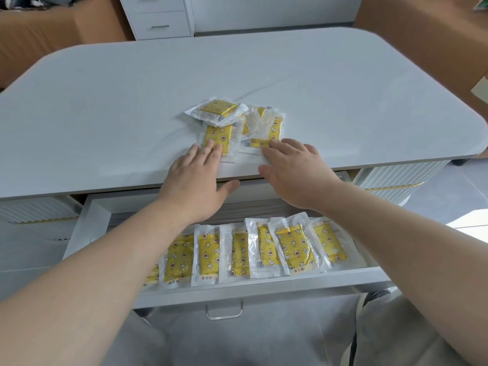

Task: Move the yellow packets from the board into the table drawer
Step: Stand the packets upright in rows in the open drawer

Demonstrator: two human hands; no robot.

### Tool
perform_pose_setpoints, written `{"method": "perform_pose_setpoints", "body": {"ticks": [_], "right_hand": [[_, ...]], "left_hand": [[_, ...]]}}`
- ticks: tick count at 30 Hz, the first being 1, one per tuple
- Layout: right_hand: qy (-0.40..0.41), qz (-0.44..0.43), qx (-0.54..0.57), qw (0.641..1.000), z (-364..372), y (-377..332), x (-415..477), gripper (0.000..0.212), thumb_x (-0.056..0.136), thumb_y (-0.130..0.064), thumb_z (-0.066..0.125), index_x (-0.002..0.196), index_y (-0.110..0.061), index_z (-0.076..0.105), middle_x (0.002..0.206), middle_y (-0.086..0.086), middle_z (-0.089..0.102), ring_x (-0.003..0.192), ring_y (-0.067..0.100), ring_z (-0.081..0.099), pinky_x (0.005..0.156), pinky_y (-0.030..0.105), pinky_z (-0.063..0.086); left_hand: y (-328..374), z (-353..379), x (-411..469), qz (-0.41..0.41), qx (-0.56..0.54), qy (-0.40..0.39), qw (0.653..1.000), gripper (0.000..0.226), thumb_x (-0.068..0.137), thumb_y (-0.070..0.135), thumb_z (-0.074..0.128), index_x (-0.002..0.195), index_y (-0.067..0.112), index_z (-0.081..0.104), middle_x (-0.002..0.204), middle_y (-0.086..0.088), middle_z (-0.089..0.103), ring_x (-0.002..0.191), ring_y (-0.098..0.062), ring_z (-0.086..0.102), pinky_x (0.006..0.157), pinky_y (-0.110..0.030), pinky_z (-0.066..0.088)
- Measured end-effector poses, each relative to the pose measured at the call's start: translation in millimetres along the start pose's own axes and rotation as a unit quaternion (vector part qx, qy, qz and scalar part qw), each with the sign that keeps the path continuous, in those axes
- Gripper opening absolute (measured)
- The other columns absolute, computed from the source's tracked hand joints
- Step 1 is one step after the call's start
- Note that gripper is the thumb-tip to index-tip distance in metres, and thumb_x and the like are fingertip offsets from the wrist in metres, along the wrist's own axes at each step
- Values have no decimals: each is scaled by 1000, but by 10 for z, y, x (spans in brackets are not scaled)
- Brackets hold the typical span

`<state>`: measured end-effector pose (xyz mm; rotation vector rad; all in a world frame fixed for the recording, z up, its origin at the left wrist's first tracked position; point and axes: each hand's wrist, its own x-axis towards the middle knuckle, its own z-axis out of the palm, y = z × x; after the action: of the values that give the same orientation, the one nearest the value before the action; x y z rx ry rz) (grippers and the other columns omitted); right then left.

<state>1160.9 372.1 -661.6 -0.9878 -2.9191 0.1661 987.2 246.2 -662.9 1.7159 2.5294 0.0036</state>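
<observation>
A person's left hand (195, 178) and right hand (298, 173) reach over an open drawer (87, 228) to a small heap of yellow packets (217, 108) at the middle of the white surface (105, 101). Both hands are open, with fingers straight and laid flat. The left fingers (211, 151) press the packet at the heap's 7 o'clock edge, and the right fingers (277, 145) touch the one at 5 o'clock. Neither hand grips anything yet.

At 6 o'clock from the heap, below the surface's near edge, the drawer already holds a row of packets (237, 249). They lie side by side and partly overlap. There are about seven, though the left forearm (105, 260) hides the row's 9 o'clock end.

The job looks well past halfway. Four or five packets, too overlapped for a sure count, are left on the surface to go down into the drawer.
</observation>
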Motion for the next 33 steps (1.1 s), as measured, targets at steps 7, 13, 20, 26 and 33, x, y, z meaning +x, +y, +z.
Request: {"method": "perform_pose_setpoints", "body": {"ticks": [7,13,20,26,33], "right_hand": [[42,53,-20,998,-67,17,-50,48,104,-52,35,134,-21,56,125,8,53,122,30,46,105,42,34],[61,114,38,991,-83,25,-31,47,105,-52,34,122,-17,60,137,9,48,125,32,48,104,45,37],[56,131,43,989,-100,19,-15,51,103,-56,29,113,-18,62,132,8,54,116,31,54,102,45,38],[60,179,49,981,-43,-5,-49,48,99,-56,44,126,-16,45,122,8,57,115,31,52,97,45,39],[78,174,130,973,-81,0,-43,41,97,-31,54,133,-17,40,117,8,61,118,32,49,97,42,34]], "left_hand": [[40,-150,-36,-32,38,100,994,64,100,60,29,132,13,57,117,-13,56,105,-31,55,90,-43,47],[27,-185,-54,-77,-61,89,991,41,101,54,42,98,15,56,112,-6,52,93,-28,56,79,-41,50],[35,-170,-74,-68,-61,88,992,46,100,48,49,128,11,52,121,-8,53,105,-30,57,86,-44,52],[33,-173,-82,-72,-88,93,989,37,103,42,48,123,13,59,117,-6,48,99,-27,56,81,-41,50],[46,-151,-70,-79,-130,98,983,46,99,35,59,139,13,47,128,-9,57,116,-29,54,91,-40,46]]}}
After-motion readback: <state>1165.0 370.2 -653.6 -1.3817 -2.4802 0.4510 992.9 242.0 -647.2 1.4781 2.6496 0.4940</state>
